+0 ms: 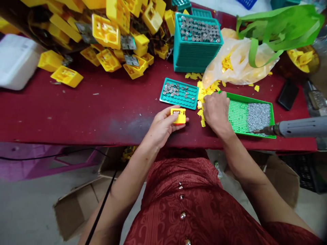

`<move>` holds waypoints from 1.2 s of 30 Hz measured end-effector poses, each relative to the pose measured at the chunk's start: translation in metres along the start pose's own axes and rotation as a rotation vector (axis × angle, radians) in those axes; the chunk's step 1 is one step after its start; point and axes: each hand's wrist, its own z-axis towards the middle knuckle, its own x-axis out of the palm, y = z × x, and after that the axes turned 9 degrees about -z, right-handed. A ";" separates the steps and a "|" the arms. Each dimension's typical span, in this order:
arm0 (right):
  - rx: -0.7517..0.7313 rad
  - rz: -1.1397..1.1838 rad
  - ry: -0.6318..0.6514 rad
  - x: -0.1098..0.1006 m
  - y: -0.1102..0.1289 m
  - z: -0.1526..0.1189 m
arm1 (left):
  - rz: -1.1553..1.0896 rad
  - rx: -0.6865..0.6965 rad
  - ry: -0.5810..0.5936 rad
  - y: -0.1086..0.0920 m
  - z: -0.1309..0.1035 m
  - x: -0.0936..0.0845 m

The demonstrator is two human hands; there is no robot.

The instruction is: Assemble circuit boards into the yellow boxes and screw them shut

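Note:
A small yellow housing (180, 116) rests in my left hand (163, 126), thumb across its left side and fingers underneath. Just beyond it lies a teal tray (179, 100) partly filled with round metal pieces. My right hand (216, 110) is over small flat yellow pieces (202, 89), its fingers bent down; what they hold, if anything, is hidden. Right beside that hand, a green perforated tray (237, 117) holds many small screws (258, 115) at its right end.
A grey electric screwdriver (301, 127) reaches in from the right over the green tray. Behind are stacked teal trays (198, 56), a plastic bag (238, 63) and piled yellow housings (108, 59). A dark phone (288, 94) lies at the right; a white block (19, 61) stands far left.

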 end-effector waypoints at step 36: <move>-0.133 1.248 0.001 0.014 0.003 -0.018 | 0.038 0.032 -0.030 0.009 -0.022 -0.009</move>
